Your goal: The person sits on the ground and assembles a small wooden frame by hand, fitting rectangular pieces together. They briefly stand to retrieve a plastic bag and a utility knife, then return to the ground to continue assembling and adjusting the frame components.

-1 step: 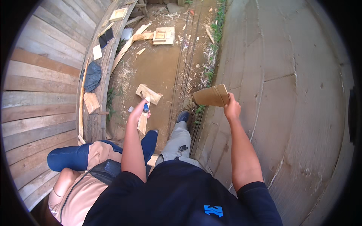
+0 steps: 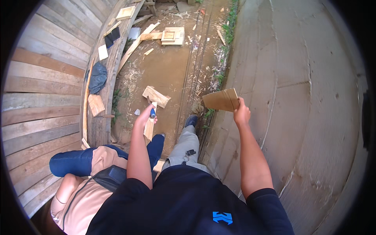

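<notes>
Apparently sharing one grip at nine o'clock, the blue-handled tool (image 2: 152, 113) and wood strip (image 2: 149, 129) could slip from the clamped left hand (image 2: 144, 115). Well apart, the right hand (image 2: 242, 112) pinches a brown sheet (image 2: 219, 100) toward two o'clock. The sheet looks thin and flat; the strip, pale and straight.

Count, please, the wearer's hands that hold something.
2: the left hand, holding a blue-handled tool beside a wooden strip, left of centre; the right hand, gripping a brown panel, right of centre.
</notes>
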Available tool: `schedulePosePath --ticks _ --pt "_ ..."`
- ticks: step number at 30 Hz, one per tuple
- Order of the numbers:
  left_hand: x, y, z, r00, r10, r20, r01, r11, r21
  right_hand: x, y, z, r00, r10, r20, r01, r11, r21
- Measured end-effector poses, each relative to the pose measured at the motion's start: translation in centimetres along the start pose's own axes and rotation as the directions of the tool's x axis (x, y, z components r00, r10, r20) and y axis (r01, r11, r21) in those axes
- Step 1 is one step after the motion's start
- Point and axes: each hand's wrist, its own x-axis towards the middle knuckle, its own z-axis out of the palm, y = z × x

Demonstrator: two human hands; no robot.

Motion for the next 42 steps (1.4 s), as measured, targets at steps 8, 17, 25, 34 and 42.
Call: schedulePosePath --ticks 8,17,25,34,42 --pt "-1.5 0.7 -1.8 0.999 -0.045 -0.012 0.044 0.998 -0.053 9.1 -6.9 -0.3 0.997 -0.022 0.077 0.035 0.984 -0.175" --pt "-2.7 4.5 -3.7 0.998 0.048 0.049 -0.044 0.996 -0.08 18.1 -11.6 -5.7 0.978 -0.168 -0.127 0.16 0.985 -0.068" --pt "-1.9 11.4 -4.5 0.999 0.048 -0.009 -0.048 0.998 -0.027 26.9 -14.7 -5.6 0.942 0.195 -0.272 -0.085 0.926 0.368" --pt "5.7 25.2 -3.5 0.999 -0.031 0.03 0.032 0.998 -0.062 41.0 -19.4 7.3 0.935 0.283 0.213 -0.318 0.408 0.855" --pt "10.6 40.1 -3.4 0.997 0.015 0.075 -0.025 0.992 0.127 49.2 -26.5 15.0 0.858 0.324 0.399 -0.504 0.374 0.778"
